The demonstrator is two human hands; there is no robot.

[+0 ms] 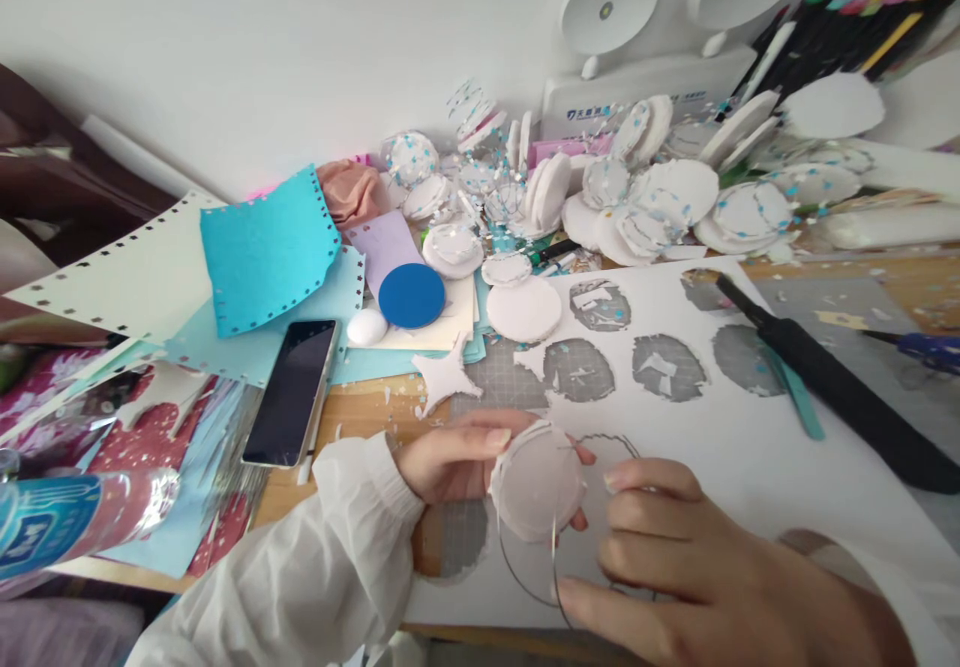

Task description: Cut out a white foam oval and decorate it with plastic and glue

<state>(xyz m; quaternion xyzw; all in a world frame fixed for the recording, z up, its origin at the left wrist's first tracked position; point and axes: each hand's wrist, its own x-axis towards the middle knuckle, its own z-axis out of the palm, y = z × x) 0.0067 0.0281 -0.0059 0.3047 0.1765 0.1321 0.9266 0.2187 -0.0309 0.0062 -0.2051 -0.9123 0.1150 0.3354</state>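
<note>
Plain white wall (225, 47) backs the bench (360, 417), a crowded wooden top. At its far left a bottle (56, 517) lies on its side, with a turquoise sheet (266, 252) further back and a dark-screened phone (291, 394) to the right of the bottle.

Near the middle, the left hand (465, 452) has a round white disc (538, 482) in its grip, thumb at the left rim and fingers behind, raised over the bench's front part. It looks like foam, so I would expect it to be light, fairly stiff, and easily dented or chipped at the edge; the rim, lightly pinched, seems the best hold.

Thin wire (517, 575) loops across and below the disc to the right hand (660, 547), whose curled grip has hold of it. Probably springy and easily kinked, it is best taken near the disc.

Beneath the hands spreads a white sheet (742, 437) with round cut-outs; similar discs (675, 192) crowd behind it. On the right lies a black-handled tool (847, 387), and coloured markers (892, 22) stand at the back.
</note>
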